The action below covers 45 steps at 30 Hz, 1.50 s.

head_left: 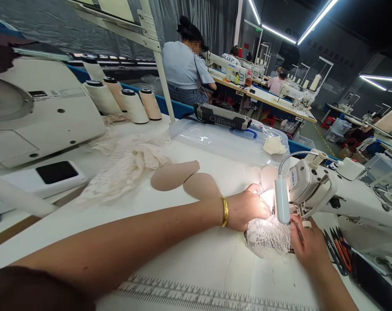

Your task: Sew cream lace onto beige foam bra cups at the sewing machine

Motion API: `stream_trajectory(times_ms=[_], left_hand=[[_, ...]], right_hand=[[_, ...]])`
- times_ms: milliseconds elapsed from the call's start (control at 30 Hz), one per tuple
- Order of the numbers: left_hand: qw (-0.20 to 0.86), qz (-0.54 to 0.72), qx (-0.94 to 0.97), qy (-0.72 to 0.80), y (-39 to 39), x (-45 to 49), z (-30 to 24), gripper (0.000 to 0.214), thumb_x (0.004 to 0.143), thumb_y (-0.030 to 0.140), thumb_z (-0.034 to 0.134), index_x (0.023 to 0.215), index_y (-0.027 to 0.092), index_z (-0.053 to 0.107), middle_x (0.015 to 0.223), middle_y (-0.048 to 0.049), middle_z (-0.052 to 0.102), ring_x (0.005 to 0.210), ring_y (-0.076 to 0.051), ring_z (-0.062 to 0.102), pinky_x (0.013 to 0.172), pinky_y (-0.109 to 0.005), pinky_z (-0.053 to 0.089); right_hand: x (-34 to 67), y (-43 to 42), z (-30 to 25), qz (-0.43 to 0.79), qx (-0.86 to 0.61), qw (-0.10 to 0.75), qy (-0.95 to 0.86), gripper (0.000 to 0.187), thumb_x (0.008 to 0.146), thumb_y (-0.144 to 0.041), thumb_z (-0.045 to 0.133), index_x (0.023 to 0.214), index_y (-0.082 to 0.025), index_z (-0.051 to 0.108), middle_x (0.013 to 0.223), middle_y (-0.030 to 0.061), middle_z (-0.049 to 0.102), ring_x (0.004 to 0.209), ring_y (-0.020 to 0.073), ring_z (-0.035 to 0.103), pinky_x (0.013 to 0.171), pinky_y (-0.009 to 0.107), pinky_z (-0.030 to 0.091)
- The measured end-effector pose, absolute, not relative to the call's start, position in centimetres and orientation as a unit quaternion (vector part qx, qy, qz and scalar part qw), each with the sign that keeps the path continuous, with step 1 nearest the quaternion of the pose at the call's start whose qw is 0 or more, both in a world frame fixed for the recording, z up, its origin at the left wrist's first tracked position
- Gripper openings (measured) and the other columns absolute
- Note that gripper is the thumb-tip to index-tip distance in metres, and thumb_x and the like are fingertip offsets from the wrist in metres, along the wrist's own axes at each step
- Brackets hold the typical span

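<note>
A piece of white lace fabric (270, 236) lies under the head of a white sewing machine (301, 181), lit by a small lamp (282, 202). My left hand (246, 210), with a gold bracelet at the wrist, grips the lace from the left, its fingertips close to the needle area. On the other side, my right hand (309, 242) has its thumb and fingers closed at the lace's right edge. A thin dark thing shows between those fingers, too small to name. The lamp hides part of the needle area.
Beige cup-shaped pieces (202, 185) and loose lace (128, 166) lie left of my hands. Behind are a clear plastic lid (199, 137) and thread cones (134, 106). Snips (340, 250) and a phone (374, 280) lie at right; a ruler strip (196, 293) runs along the front.
</note>
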<state>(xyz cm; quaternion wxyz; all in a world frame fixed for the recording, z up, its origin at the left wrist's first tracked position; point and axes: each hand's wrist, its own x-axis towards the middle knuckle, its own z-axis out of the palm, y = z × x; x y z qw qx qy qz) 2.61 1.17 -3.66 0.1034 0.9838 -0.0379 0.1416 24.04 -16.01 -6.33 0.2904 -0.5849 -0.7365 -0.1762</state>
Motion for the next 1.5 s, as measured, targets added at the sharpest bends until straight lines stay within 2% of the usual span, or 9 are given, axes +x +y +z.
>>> stream_trajectory(times_ms=[233, 300, 400, 500, 667, 867, 1067, 1233, 1500], left_hand=[[-0.019, 0.148, 0.987, 0.057, -0.8, 1.9, -3.0, 0.013, 0.07, 0.023, 0.064, 0.083, 0.019, 0.066, 0.083, -0.0079, 0.065, 0.075, -0.024, 0.056, 0.085, -0.048, 0.034], [-0.043, 0.122, 0.988, 0.09, -1.8, 2.0, -2.6, 0.019, 0.072, 0.034, 0.066, 0.078, 0.016, 0.064, 0.079, -0.0104, 0.062, 0.072, -0.025, 0.054, 0.079, -0.046, 0.037], [-0.015, 0.082, 0.992, 0.097, -2.6, 1.9, -1.8, 0.03, 0.072, 0.043, 0.069, 0.08, 0.014, 0.064, 0.081, -0.0106, 0.062, 0.073, -0.025, 0.054, 0.075, -0.043, 0.038], [0.051, 0.056, 0.995, 0.069, -2.4, 1.4, -0.9, 0.035, 0.07, 0.047, 0.075, 0.086, 0.017, 0.065, 0.086, -0.008, 0.062, 0.076, -0.025, 0.055, 0.076, -0.04, 0.036], [0.114, 0.057, 0.992, -0.009, -1.2, 0.8, -0.4, 0.031, 0.066, 0.036, 0.082, 0.084, 0.018, 0.064, 0.106, -0.0055, 0.067, 0.09, -0.025, 0.058, 0.077, -0.036, 0.03], [0.099, 0.086, 0.99, -0.044, -0.6, 1.3, -1.8, 0.019, 0.067, 0.007, 0.072, 0.073, 0.017, 0.056, 0.096, -0.0025, 0.072, 0.082, -0.02, 0.059, 0.078, -0.036, 0.028], [0.077, 0.13, 0.987, -0.055, -0.3, 1.5, -3.3, 0.037, 0.065, 0.001, 0.068, 0.094, 0.024, 0.064, 0.097, 0.0017, 0.073, 0.081, -0.018, 0.061, 0.079, -0.036, 0.027], [0.057, 0.144, 0.986, -0.062, 0.1, 1.8, -3.2, 0.041, 0.063, -0.003, 0.063, 0.093, 0.025, 0.066, 0.098, 0.0012, 0.074, 0.085, -0.02, 0.063, 0.085, -0.039, 0.027], [0.087, 0.149, 0.984, -0.042, 1.8, 2.5, -3.2, 0.027, 0.071, 0.002, 0.061, 0.085, 0.024, 0.069, 0.093, -0.002, 0.075, 0.088, -0.023, 0.061, 0.096, -0.047, 0.022]], right_hand=[[22.1, -16.6, -5.4, -0.114, -0.539, 0.246, -0.798, 0.03, 0.101, -0.031, 0.052, 0.129, -0.02, 0.054, 0.114, 0.0107, 0.069, 0.11, 0.0262, 0.063, 0.094, 0.041, 0.049], [21.6, -16.3, -5.4, -0.094, -0.543, 0.218, -0.805, 0.026, 0.102, -0.034, 0.053, 0.123, -0.021, 0.058, 0.103, 0.0083, 0.07, 0.102, 0.025, 0.063, 0.088, 0.038, 0.049], [21.7, -15.8, -5.8, -0.118, -0.547, 0.213, -0.8, 0.02, 0.101, -0.017, 0.045, 0.109, -0.022, 0.062, 0.082, 0.0033, 0.066, 0.08, 0.0203, 0.061, 0.073, 0.031, 0.046], [22.8, -15.7, -6.4, -0.149, -0.549, 0.228, -0.79, 0.03, 0.097, -0.005, 0.041, 0.112, -0.021, 0.061, 0.085, 0.0042, 0.067, 0.085, 0.0209, 0.062, 0.073, 0.03, 0.046], [24.6, -16.3, -6.4, -0.105, -0.574, 0.235, -0.777, 0.035, 0.095, -0.005, 0.041, 0.115, -0.025, 0.062, 0.101, 0.0056, 0.071, 0.095, 0.0226, 0.064, 0.085, 0.036, 0.05], [25.2, -17.0, -4.5, 0.051, -0.574, 0.204, -0.791, 0.025, 0.089, -0.008, 0.045, 0.086, -0.026, 0.062, 0.097, 0.0025, 0.072, 0.094, 0.0228, 0.064, 0.083, 0.038, 0.053], [24.6, -16.8, -3.2, 0.155, -0.57, 0.326, -0.738, 0.028, 0.101, -0.025, 0.044, 0.107, -0.028, 0.071, 0.103, 0.0029, 0.073, 0.097, 0.0217, 0.068, 0.085, 0.034, 0.056], [23.4, -15.6, -5.1, 0.074, -0.587, 0.301, -0.748, 0.028, 0.102, -0.027, 0.049, 0.117, -0.031, 0.072, 0.113, 0.0028, 0.074, 0.111, 0.0235, 0.066, 0.1, 0.04, 0.052], [23.6, -15.3, -6.2, -0.074, -0.608, 0.211, -0.761, 0.026, 0.102, -0.026, 0.049, 0.12, -0.027, 0.068, 0.127, 0.0051, 0.071, 0.115, 0.0272, 0.064, 0.102, 0.049, 0.045]])
